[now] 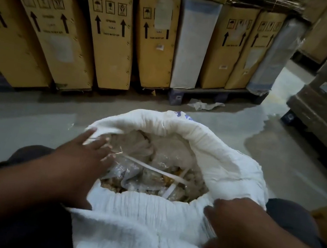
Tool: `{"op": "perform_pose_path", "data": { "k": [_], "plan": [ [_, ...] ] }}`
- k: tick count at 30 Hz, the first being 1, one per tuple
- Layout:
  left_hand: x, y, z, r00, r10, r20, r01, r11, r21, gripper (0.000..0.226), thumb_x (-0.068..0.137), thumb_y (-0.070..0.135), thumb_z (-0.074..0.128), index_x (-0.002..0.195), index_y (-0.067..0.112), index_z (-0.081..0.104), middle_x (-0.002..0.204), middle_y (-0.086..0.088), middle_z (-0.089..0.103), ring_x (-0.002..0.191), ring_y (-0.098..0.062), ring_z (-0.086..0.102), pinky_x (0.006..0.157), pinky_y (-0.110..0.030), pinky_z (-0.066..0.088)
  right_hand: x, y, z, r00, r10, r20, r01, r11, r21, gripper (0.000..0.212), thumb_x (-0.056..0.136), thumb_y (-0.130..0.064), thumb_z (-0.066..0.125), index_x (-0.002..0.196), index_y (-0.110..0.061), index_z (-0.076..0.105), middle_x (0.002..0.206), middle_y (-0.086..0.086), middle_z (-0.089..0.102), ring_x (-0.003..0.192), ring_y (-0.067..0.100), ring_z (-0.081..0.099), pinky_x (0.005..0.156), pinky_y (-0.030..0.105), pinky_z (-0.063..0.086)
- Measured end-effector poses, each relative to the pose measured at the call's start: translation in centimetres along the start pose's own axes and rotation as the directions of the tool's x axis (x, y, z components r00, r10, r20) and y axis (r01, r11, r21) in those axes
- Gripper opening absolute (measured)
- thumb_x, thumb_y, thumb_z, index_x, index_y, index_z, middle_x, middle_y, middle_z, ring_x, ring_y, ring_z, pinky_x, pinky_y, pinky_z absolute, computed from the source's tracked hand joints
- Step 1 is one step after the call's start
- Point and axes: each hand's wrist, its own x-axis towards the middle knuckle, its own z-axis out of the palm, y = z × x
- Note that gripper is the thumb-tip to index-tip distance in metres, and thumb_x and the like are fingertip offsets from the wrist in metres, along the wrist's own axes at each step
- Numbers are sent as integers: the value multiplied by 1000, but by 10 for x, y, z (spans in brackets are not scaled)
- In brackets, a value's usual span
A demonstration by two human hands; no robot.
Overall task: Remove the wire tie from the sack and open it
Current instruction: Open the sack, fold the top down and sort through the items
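Opening step, seemingly near done: white sack (207, 151) on the floor (30, 125) between the knees, mouth wide. Left hand (88, 155) straight-fingered on left rim; right hand (236, 226) gripping near-right rim. Wire tie not discernible. Next, likely: spreading rim evenly.

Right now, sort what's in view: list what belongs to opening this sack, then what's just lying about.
Job: sack, mouth open; left hand and right hand at its rim.
Lying about: cardboard boxes, pallet, crumpled scrap.

Open sack (143, 227) (plastic packets (166, 156) inside): left hand (86, 154) touches its rim, right hand (234, 228) grips it.
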Motion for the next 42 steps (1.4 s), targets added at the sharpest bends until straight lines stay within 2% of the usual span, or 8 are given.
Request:
{"op": "perform_pose_path", "data": {
  "k": [5,9,13,15,18,25,38,42],
  "plan": [
    [31,34,-33,947,118,-298,-178,967,-183,76,89,66,52,152,26,38,162,1,35,151,-22,29,125,-44,15,51,-22,-19,893,-163,-420,252,954,165,27,89,-49,60,110,-32,57,113,-8,55,100,19,60,78,37,52],
    [78,35,-47,949,15,-316,-149,903,-404,51,93,42,61,142,29,50,143,6,51,123,-20,59,99,-43,53,105,-8,-19,901,-109,-420,257,914,315,37,87,-43,69,120,-30,59,118,-10,55,110,16,58,87,37,52],
    [118,25,-24,950,-176,-259,-1,824,-567,85,84,66,64,154,28,36,156,0,45,131,-24,56,100,-41,52,151,26,5,956,69,-284,51,917,396,88,80,-59,71,154,-25,36,161,1,35,146,26,37,117,41,35],
    [133,18,-3,950,-244,-195,76,786,-613,126,69,82,68,163,31,3,172,-8,12,145,-35,42,107,-48,48,170,49,18,944,143,-297,-30,935,354,106,75,-72,65,159,-28,20,169,4,19,156,27,18,125,48,20],
    [156,1,24,870,-372,-323,48,716,-696,146,56,93,66,158,40,-24,167,1,-35,155,-46,14,112,-63,40,191,87,30,900,206,-384,-109,960,259,118,71,-84,54,163,-29,5,173,6,4,159,27,0,126,50,6],
    [205,-52,55,727,-562,-393,215,731,-647,146,53,98,59,163,34,-12,170,1,-27,159,-38,-7,111,-70,33,242,161,35,843,222,-489,-154,972,177,127,70,-80,64,165,-22,3,173,3,-2,159,26,-1,125,40,-5],
    [303,-149,55,568,-740,-359,298,592,-749,142,59,101,52,163,29,-13,172,-7,-19,160,-31,-8,123,-61,15,357,236,23,694,390,-606,-222,916,335,110,79,-86,47,163,-27,7,167,12,28,153,33,27,126,51,23],
    [329,-149,74,661,-709,-246,335,572,-748,151,50,109,40,162,26,-17,171,-7,-24,159,-30,-16,127,-54,9,384,232,37,782,380,-494,-203,905,374,108,82,-88,43,162,-24,11,167,10,28,152,30,29,123,41,22]
  ]
}}
